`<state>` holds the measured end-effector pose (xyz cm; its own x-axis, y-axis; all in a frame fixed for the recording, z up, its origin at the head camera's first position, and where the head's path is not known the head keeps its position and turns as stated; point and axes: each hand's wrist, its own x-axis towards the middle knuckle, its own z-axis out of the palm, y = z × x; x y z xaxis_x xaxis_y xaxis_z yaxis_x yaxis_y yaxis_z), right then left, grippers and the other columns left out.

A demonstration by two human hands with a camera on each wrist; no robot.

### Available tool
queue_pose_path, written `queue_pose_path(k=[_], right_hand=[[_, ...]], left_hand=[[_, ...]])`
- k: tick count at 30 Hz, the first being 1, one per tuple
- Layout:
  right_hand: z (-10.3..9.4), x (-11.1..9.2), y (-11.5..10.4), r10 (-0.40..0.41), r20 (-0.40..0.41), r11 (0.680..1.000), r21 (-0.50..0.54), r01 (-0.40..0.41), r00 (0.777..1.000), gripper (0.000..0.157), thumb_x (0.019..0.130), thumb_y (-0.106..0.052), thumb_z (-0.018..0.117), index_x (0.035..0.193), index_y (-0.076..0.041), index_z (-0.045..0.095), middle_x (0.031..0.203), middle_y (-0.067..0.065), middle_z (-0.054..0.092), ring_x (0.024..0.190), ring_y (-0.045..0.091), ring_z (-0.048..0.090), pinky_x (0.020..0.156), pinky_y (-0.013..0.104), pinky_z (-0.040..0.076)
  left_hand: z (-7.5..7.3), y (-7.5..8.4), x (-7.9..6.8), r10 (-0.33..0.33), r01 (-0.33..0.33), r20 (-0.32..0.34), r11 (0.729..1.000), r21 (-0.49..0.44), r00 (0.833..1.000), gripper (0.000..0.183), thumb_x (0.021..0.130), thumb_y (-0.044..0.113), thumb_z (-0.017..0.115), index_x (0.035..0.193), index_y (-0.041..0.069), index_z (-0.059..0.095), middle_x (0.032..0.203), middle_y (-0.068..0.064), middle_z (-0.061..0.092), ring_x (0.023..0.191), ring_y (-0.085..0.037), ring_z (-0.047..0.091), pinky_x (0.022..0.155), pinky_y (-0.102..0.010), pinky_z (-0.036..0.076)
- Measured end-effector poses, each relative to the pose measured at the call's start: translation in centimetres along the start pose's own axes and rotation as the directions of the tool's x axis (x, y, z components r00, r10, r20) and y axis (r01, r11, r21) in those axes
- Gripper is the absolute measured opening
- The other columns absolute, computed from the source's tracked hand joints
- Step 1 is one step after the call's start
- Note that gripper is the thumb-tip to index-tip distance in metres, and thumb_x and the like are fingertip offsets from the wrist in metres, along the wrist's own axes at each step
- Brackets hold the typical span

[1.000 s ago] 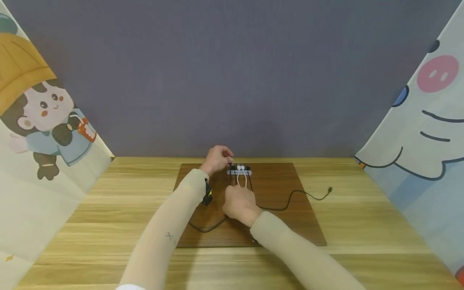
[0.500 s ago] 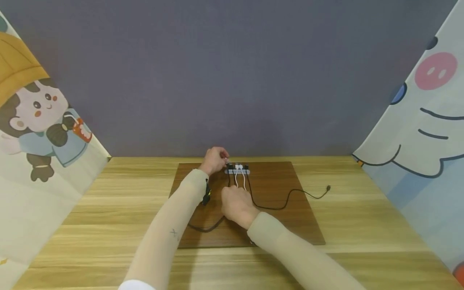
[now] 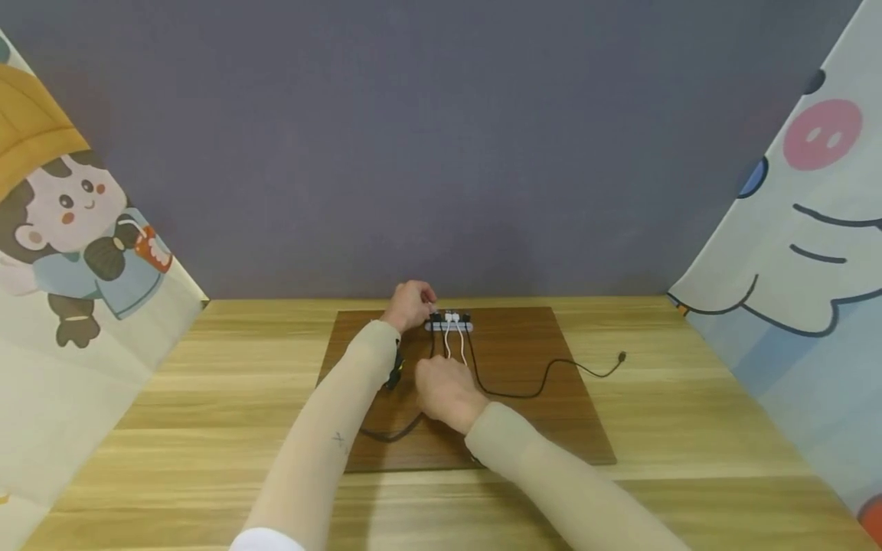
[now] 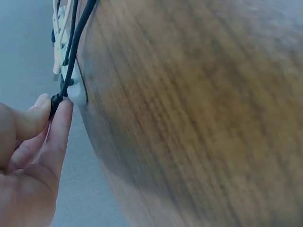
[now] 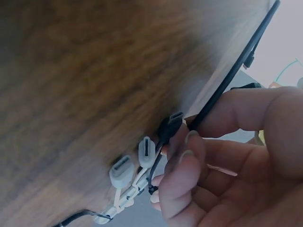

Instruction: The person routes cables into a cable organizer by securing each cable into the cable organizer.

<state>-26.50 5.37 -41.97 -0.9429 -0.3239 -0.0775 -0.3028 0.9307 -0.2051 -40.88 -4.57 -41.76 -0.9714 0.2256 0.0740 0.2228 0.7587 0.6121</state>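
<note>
right grip: right hand (image 3: 444, 392) is pinching thin black cable (image 5: 226, 81) between thumb and curled fingers, nearest on dark brown wooden board (image 3: 524, 428).
left grip: left hand (image 3: 409, 304) is pinching black plug end (image 4: 57, 100) at left end of white cable-clip strip (image 3: 449, 326), thumb and forefinger pressed together on it.
cable location: cable is running from the strip toward the right hand, slack looping at the near-left board.
progress: judging, two white leads (image 3: 453, 343) and another black one are sitting in slots; this black lead is being seated, not fully settled.
loose end: long black cable (image 3: 551, 375) is trailing right, plug over the board edge.
room: strip is sitting near the far board edge, just before grey backdrop (image 3: 441, 138); open light wood tabletop (image 3: 207, 383) on both sides.
</note>
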Motion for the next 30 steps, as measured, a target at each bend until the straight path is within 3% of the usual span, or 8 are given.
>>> queue_pose_path(k=[9,21,30], right_hand=[[0.13,0.16,-0.21,-0.026,0.018,0.999,-0.021,0.026,0.999,0.015,0.085,-0.013,0.077,0.074,-0.013,0.066,0.079,0.004,0.068,0.066,0.02,0.062,0.056,0.039,0.055],[0.22,-0.06,-0.44,-0.062,0.041,0.996,-0.061,0.064,0.997,0.024,0.09,-0.007,0.071,0.069,-0.013,0.063,0.068,0.002,0.061,0.058,0.016,0.057,0.048,0.033,0.051],[0.22,0.29,-0.38,-0.036,0.041,0.996,-0.081,0.039,0.999,0.015,0.088,-0.008,0.073,0.075,-0.013,0.067,0.081,0.005,0.069,0.07,0.021,0.066,0.055,0.038,0.055]], left_hand=[[0.13,-0.14,0.29,-0.006,0.004,0.026,0.998,0.065,1.0,0.011,0.094,0.005,0.069,0.104,0.003,0.072,0.097,-0.011,0.066,0.092,-0.026,0.062,0.081,-0.036,0.053],[0.49,-0.25,0.65,-0.016,0.013,0.036,0.996,0.084,0.999,0.01,0.095,0.005,0.069,0.104,0.004,0.072,0.101,-0.01,0.068,0.095,-0.026,0.063,0.083,-0.036,0.054],[0.67,-0.35,0.55,-0.025,0.023,0.026,0.996,0.086,0.999,0.01,0.094,0.007,0.069,0.104,0.004,0.071,0.101,-0.011,0.069,0.094,-0.026,0.064,0.082,-0.036,0.054]])
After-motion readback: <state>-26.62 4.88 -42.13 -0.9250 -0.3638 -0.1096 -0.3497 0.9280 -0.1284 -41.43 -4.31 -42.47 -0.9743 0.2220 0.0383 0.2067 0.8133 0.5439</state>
